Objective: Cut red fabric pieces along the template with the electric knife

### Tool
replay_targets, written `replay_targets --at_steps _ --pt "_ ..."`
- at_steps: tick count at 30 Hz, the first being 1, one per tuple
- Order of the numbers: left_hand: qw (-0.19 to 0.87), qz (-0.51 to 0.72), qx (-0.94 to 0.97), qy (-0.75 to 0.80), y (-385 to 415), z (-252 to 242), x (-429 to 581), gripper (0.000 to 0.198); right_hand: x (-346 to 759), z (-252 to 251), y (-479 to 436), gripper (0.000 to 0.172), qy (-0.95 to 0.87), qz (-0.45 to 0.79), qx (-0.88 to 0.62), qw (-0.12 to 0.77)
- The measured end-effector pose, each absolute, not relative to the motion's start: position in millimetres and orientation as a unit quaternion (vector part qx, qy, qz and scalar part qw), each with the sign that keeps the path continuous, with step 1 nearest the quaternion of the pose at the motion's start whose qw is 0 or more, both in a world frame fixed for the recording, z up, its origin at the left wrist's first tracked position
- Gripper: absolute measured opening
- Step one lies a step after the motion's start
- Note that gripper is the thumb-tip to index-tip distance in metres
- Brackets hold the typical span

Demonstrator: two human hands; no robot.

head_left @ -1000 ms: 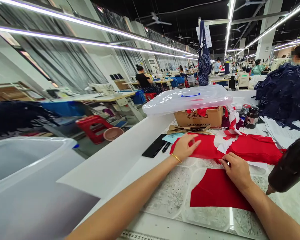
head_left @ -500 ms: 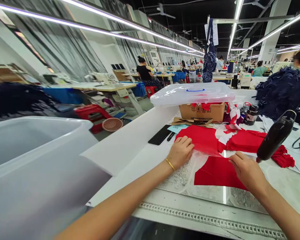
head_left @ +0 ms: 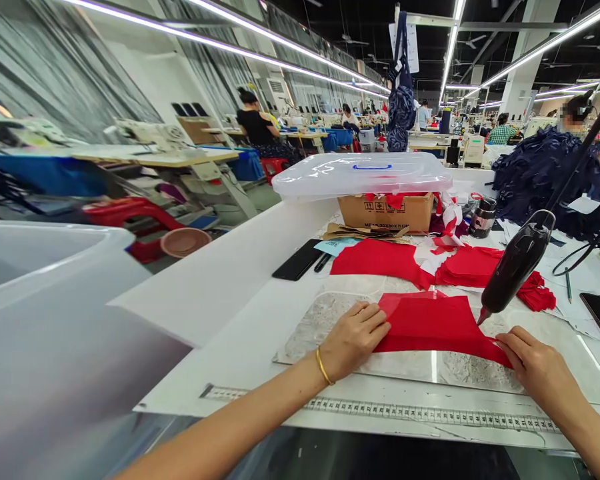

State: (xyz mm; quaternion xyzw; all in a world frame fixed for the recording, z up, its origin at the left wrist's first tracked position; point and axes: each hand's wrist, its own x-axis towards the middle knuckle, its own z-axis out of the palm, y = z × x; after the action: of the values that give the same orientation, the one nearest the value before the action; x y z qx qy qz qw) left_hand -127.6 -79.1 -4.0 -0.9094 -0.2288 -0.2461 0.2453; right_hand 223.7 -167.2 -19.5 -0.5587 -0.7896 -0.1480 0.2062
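Observation:
A red fabric piece [head_left: 430, 323] lies spread over the clear-topped work board [head_left: 310, 327] in front of me. My left hand [head_left: 357, 337], with a gold bangle at its wrist, grips the left end of the fabric with fingers pressed together. At the lower right corner, my right hand [head_left: 535, 357] pinches the fabric's narrow tip. Just above that right side hangs a black handheld tool [head_left: 517, 270], its pointed reddish tip close to the fabric's edge. Behind lie another red fabric piece [head_left: 375, 259] and a stack of red pieces [head_left: 467, 267].
A tape measure [head_left: 380, 408] runs along the table's front edge. Beyond the fabric stand a cardboard box [head_left: 387, 213] under a plastic lid [head_left: 363, 175], and a dark jar [head_left: 483, 217]. A phone [head_left: 297, 260] lies left, a large plastic bin [head_left: 55, 333] beside the table.
Both hands have come nearer, drawing a red piece from the back pile over the piece on the board. The view has turned slightly right.

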Motion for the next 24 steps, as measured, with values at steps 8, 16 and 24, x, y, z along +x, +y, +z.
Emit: replay_targets --at_steps 8,16,24 --pt "0.216 -0.255 -0.919 -0.211 -88.4 -7.0 -112.4 0.027 243.9 -16.8 -186.7 0.054 -0.783 -0.183 -0.551 0.223" --pt "0.209 -0.254 -0.921 -0.209 -91.4 -8.4 -108.3 0.028 241.6 -10.9 -190.9 0.052 -0.778 -0.183 -0.555 0.229" --pt "0.193 -0.265 -0.922 -0.205 -90.9 -9.4 -109.7 0.032 235.9 -6.3 -197.4 0.050 -0.769 -0.151 -0.577 0.233"
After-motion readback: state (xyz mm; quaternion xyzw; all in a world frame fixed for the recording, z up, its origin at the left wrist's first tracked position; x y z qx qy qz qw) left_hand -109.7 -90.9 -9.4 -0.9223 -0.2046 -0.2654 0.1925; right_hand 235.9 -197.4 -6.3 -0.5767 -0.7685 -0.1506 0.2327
